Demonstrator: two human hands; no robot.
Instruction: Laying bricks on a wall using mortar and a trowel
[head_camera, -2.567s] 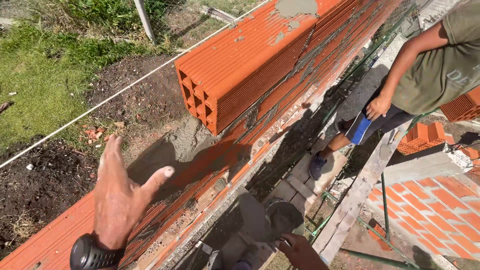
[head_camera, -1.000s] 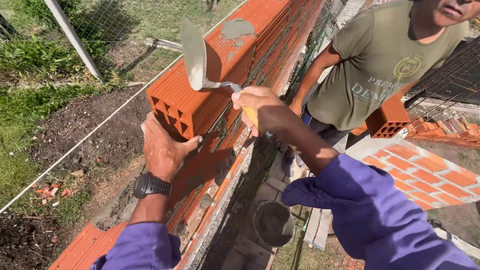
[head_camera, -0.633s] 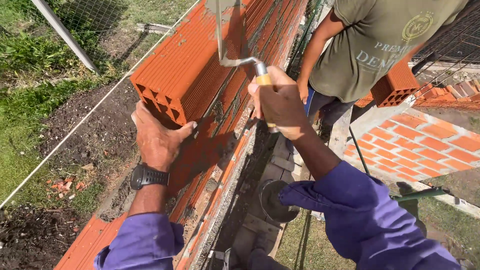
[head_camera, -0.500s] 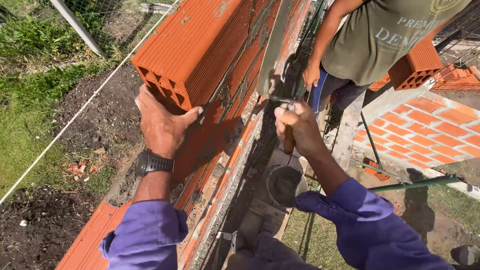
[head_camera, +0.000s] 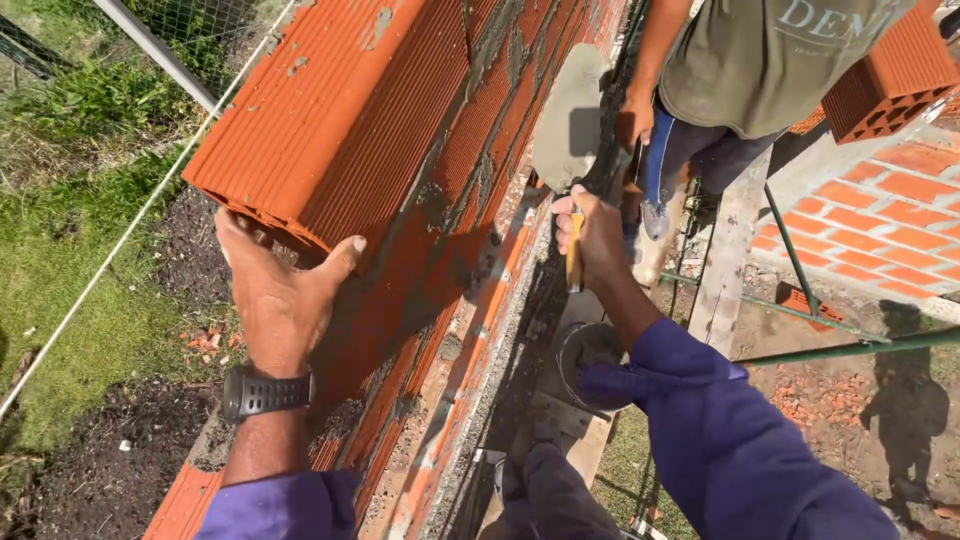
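Item 1: hollow clay brick, orange, ribbed faces. It sits on the top course of the brick wall, at the near end of that course, its long axis running along the wall's length, away from you toward the upper right. Its open cored end faces you.

Item 2: your left hand, black wristwatch at the wrist. The palm presses flat against the brick's near end, fingers spread, thumb hooked round the lower right corner. It is open and bracing, not clenched. The brick lies directly ahead of this hand, touching it; this is the nearer hand.

Item 3: your right hand, closed round the yellow-handled trowel. The blade points up and away, held against the wall's right face beside the brick, grey mortar on it.

Item 4: dark bucket, below your right forearm, on the plank of the scaffold.

Item 5: 1 co-worker in an olive shirt, standing at the far end of the wall, a second hollow brick by their side.

Item 6: white string line, stretched to the wall's left over soil and grass.
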